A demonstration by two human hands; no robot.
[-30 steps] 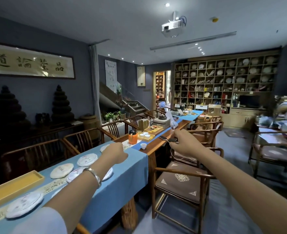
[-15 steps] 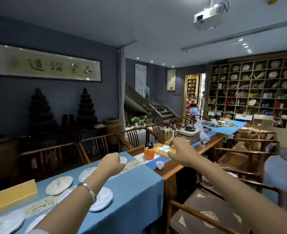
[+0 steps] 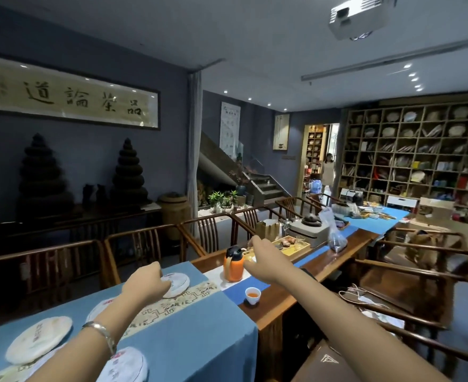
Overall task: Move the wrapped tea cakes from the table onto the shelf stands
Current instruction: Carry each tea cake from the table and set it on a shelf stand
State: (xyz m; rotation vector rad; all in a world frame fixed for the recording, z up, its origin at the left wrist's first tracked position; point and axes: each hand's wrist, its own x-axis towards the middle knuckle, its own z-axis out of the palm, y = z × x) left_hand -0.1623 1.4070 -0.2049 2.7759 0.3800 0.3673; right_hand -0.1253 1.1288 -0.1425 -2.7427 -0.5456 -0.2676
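Two bare arms reach fwd from the bottom edge. Left arm enters lower left and angles up to the right, w/ a silver bangle (image 3: 100, 333) on the wrist. Left hand (image 3: 144, 285) is seen from the back, knuckles up, fingers curled down; whether they grip anything can't be told. Right arm enters lower right, stretched long and nearly straight toward centre. Right hand (image 3: 265, 260) is palm down, fingers (image 3: 250, 245) bent loosely fwd, tips hidden from view. Hands sit apart, right one farther out and higher than the left.
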